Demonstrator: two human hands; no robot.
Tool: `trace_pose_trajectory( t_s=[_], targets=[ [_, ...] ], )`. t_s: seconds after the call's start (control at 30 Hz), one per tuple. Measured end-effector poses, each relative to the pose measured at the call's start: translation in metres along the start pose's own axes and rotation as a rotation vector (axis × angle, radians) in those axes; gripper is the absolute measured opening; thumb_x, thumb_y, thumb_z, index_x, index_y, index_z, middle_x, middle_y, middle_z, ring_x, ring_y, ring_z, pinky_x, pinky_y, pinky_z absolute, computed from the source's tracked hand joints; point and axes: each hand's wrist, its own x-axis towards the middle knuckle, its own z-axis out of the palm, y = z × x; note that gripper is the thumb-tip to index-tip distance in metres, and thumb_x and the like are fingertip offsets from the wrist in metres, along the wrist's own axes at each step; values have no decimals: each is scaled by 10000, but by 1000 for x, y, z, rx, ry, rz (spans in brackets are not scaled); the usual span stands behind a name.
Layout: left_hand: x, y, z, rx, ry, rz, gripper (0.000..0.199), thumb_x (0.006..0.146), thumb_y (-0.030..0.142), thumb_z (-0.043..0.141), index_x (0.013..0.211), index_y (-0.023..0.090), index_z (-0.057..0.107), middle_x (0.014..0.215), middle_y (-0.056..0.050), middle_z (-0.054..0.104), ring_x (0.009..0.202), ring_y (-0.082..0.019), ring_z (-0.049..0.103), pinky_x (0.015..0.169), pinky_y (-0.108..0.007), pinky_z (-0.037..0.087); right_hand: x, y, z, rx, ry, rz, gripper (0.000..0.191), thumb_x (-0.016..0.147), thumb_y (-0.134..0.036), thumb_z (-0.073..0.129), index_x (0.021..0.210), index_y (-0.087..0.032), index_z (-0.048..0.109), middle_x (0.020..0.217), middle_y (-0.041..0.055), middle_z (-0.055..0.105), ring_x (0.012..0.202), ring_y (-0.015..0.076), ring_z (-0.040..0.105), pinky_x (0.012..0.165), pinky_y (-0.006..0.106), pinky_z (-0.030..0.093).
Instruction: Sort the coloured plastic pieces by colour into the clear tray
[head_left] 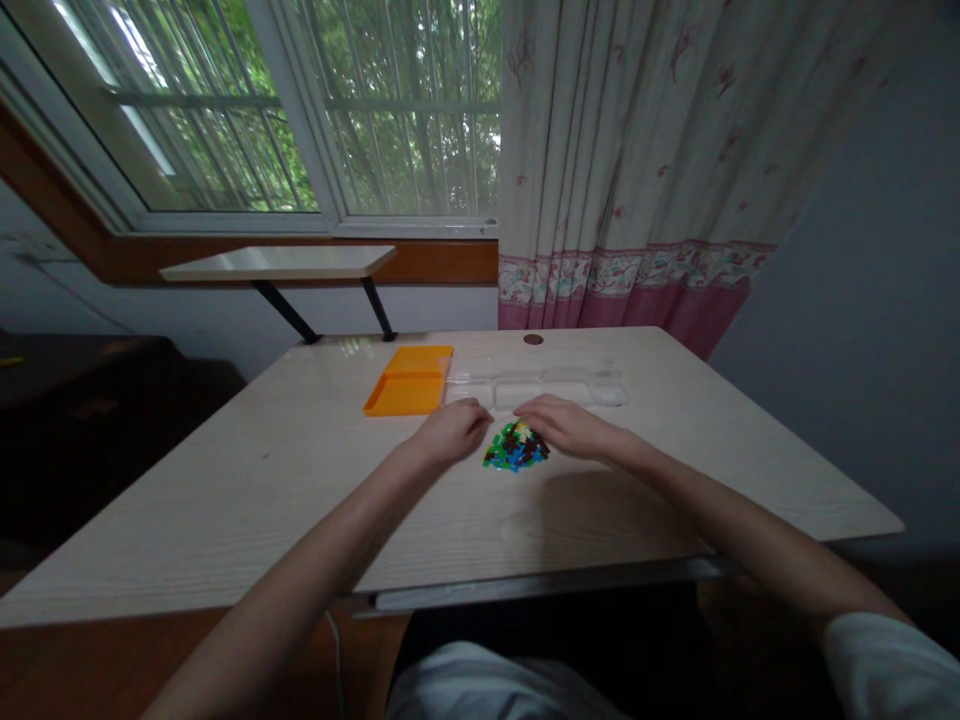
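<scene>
A small heap of tiny colourful pieces (516, 446), in green, blue, dark brown and pale yellow, lies on the table between my hands. At its upper left is my left hand (454, 430), its fingers curled together; whatever they hold, if anything, is hidden. My right hand (568, 424) reaches in from the other side with fingers stretched out over the heap's upper right edge. Just beyond both hands sits a clear plastic tray (540, 390) divided into compartments. An orange two-part tray (409, 382) lies to the left of it.
The pale wooden table (300, 500) has a round brown disc (533, 339) near its back edge. A small raised shelf (277, 262) on black legs stands at the back left. Behind the table are a window and a flowered curtain (592, 200).
</scene>
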Motion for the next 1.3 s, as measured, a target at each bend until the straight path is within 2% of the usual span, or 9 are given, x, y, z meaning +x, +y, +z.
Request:
trace_pose_trajectory(
  t_s=[0.13,0.23,0.3,0.4,0.53,0.63,0.9,1.1,1.3],
  targets=[
    [-7,2,-1,-23,-22,47,275,780,179,450,941,172,673,856,-82,617,812,-183,566,740,-267,422,-7,-1,26,-34,-88,34,456,894,-367,397,1280,-128,434,1311,142,458,1233,215,400,1035,400,329],
    [-13,-2,-1,-67,-45,66,289,772,161,451,977,149,654,827,-76,595,762,-160,550,721,-257,421,-12,3,38,-47,-129,85,533,893,-388,384,1334,-90,350,1389,178,340,1290,230,318,1054,405,306],
    [-16,-6,-2,-128,-95,67,291,765,171,469,999,138,638,802,-64,576,706,-141,531,683,-245,421,-11,3,42,-38,-136,95,554,888,-394,394,1345,-87,328,1400,183,317,1296,234,306,1054,405,305],
    [-19,-12,-6,-187,-177,99,348,738,213,521,1066,118,593,818,-56,548,697,-135,508,659,-242,424,-8,-2,45,-31,-121,82,543,879,-388,424,1327,-89,354,1360,183,382,1274,246,339,1045,429,304],
    [-21,-12,-9,-142,-227,161,450,693,272,601,1115,123,551,835,-45,519,747,-150,491,711,-267,432,-3,-13,43,-18,-158,14,527,877,-378,440,1286,-48,398,1290,192,454,1225,251,380,1030,416,316],
    [-21,-9,-10,-116,-227,184,433,695,286,617,1098,135,560,836,-45,513,770,-157,490,732,-271,430,-2,-16,42,8,-177,-16,522,878,-379,439,1281,-49,405,1280,184,462,1216,247,382,1031,403,314],
    [-20,2,-8,-147,-201,252,278,740,226,583,1007,157,617,852,-49,535,803,-148,506,757,-238,420,-4,-8,48,24,-134,30,486,893,-377,395,1285,-90,417,1284,171,463,1220,243,395,1031,410,317],
    [-18,-4,1,-160,-157,212,229,760,257,579,956,158,644,856,-53,586,781,-136,531,739,-221,420,-6,-9,45,87,-74,-13,426,897,-344,399,1266,-136,440,1208,137,528,1137,216,463,986,394,368],
    [-17,-5,3,-208,-140,195,200,762,246,573,919,145,646,806,-51,603,734,-129,532,691,-215,413,-10,-9,38,124,-80,19,411,900,-339,394,1267,-159,435,1178,119,547,1105,208,481,962,384,387]
  ],
)
